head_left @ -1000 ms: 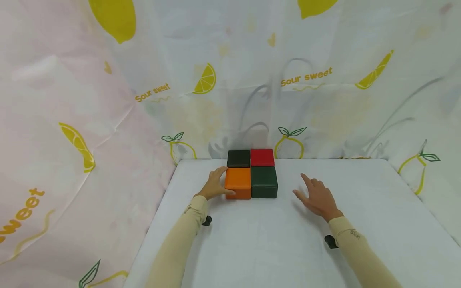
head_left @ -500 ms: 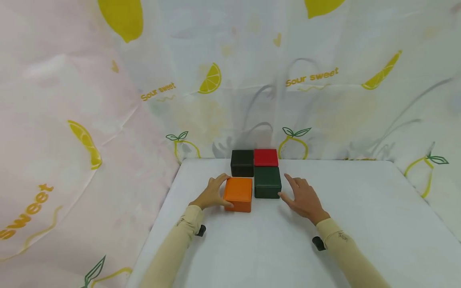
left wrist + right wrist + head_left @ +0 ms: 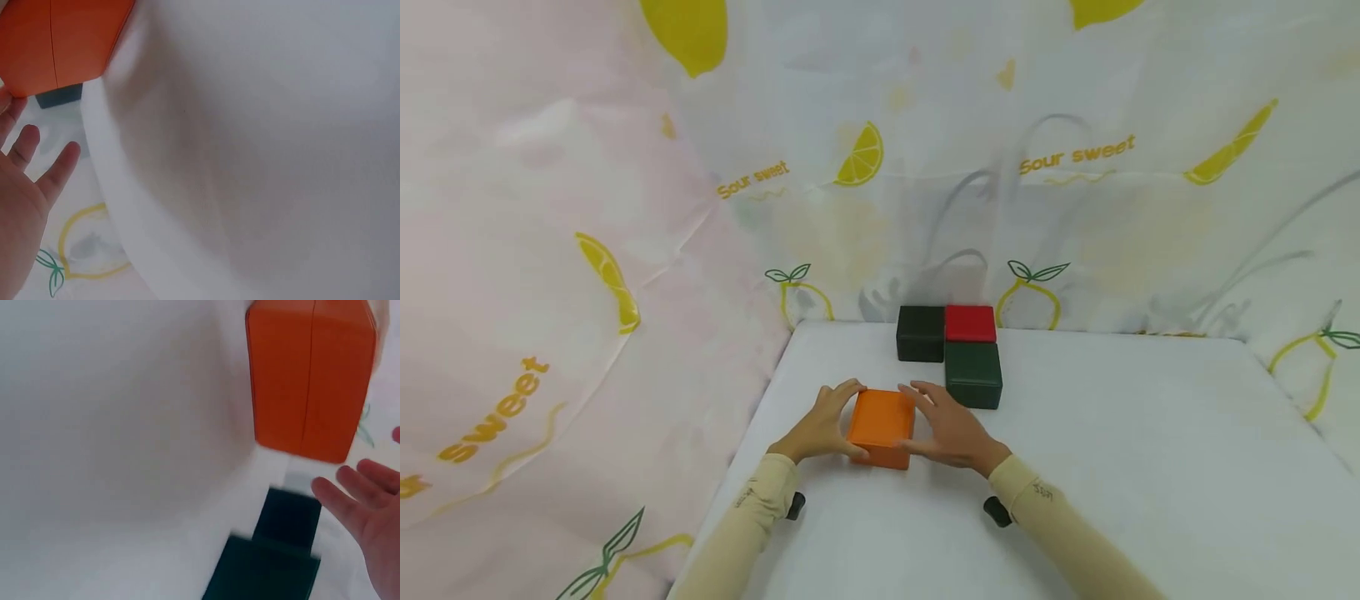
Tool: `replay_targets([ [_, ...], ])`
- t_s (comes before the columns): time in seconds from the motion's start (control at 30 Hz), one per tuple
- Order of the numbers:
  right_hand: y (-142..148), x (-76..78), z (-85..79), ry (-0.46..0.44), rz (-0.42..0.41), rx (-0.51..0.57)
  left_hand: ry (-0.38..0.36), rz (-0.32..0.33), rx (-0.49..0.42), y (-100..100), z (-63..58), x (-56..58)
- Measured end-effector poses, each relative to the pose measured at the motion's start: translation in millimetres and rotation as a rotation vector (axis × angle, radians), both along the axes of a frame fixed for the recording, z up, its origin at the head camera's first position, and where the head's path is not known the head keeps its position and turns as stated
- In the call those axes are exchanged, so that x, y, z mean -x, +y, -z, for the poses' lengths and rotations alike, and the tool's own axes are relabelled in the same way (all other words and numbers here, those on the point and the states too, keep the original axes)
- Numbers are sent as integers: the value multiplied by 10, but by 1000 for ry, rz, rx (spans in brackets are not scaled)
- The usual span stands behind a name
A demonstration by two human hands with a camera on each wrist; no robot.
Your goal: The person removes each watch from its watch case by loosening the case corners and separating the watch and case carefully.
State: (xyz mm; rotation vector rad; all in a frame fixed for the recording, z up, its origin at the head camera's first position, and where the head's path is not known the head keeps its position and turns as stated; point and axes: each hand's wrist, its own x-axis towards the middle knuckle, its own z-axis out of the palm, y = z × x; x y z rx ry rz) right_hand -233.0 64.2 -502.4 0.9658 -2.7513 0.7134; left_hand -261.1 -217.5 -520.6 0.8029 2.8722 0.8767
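Observation:
A closed orange leather-look box (image 3: 882,417) sits on the white table, pulled apart from three other boxes. My left hand (image 3: 818,427) grips its left side, thumb at the front face and fingers at the back edge. In the left wrist view a fingertip meets the orange box (image 3: 59,47) at its corner, while other fingers spread loose. My right hand (image 3: 953,429) has come beside the box's right side, thumb and fingers spread around it. The right wrist view shows the fingers (image 3: 350,500) short of the orange box (image 3: 309,381), holding nothing.
Behind stand a black box (image 3: 920,333), a red box (image 3: 970,323) and a dark green box (image 3: 973,375), side by side in an L shape. A lemon-printed cloth (image 3: 850,250) hangs along the back and left of the white table (image 3: 1112,467).
My left hand has drawn the orange box toward me and left, away from the black and green boxes. My right hand has moved left, past the green box, to the orange box.

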Motion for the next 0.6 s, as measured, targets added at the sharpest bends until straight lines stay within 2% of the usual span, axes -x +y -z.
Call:
replay_targets([
  [0.13,-322,29,50,-119,-54,-14,-19,-25,14,-168,-37,-91],
  [0.33,-625,90,105,-156,-104,14,-89,-50,-35,-428,-10,-154],
  [0.6,-893,165,95,-139,-114,18,-310,-24,-228,-706,152,-79],
])
